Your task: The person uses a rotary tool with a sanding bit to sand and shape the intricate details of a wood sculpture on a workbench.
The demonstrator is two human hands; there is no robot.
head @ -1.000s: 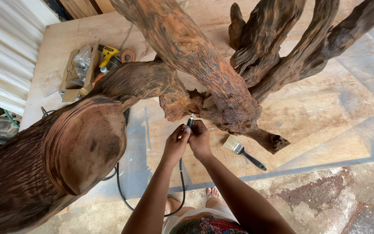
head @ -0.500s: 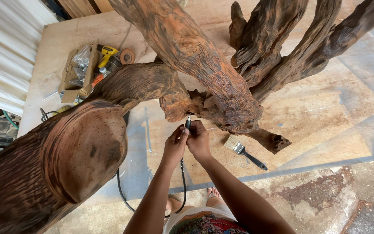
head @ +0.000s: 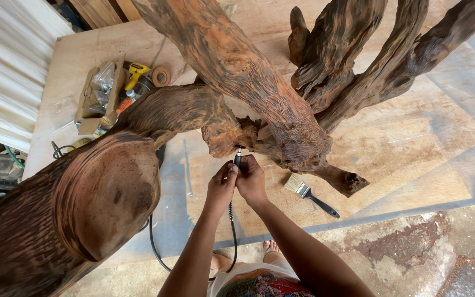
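- Hands: both mine are bunched together low centre, my left hand (head: 221, 187) and my right hand (head: 251, 180) touching each other around a slim rotary handpiece (head: 237, 160).
- Grip state: left fingers are curled and pinch the shaft from 9 o'clock; right fingers wrap it from 3 o'clock. Both are pressed tight on the tool, neither spread.
- Tool axis: it runs near vertical in view, pointing to 12 o'clock. The tip sits just above my knuckles; I can't tell the bit type, too small.
- Flexible shaft cable (head: 231, 231) drops from the handpiece toward 6 o'clock between my forearms, then loops off to 7 o'clock along the floor.
- Work spot: the tip touches, or sits just shy of, the underside of a knobbly root knot (head: 232, 135) on the big reddish driftwood root piece (head: 237, 66). The knot lies straight at 12 o'clock from the grip, in line with the tool axis.
- Nearer hand: about equal, with the right sitting slightly higher up the shaft, closer to the tip.
- Surroundings: a flat paintbrush (head: 310, 195) lies on the plywood board (head: 402, 143) at 3 o'clock, apart from my hands. A large rounded cut stump face (head: 108, 198) sits at 9 o'clock. A cardboard tray of tools (head: 101, 93) and a yellow drill (head: 134, 74) sit well apart at 10 o'clock.
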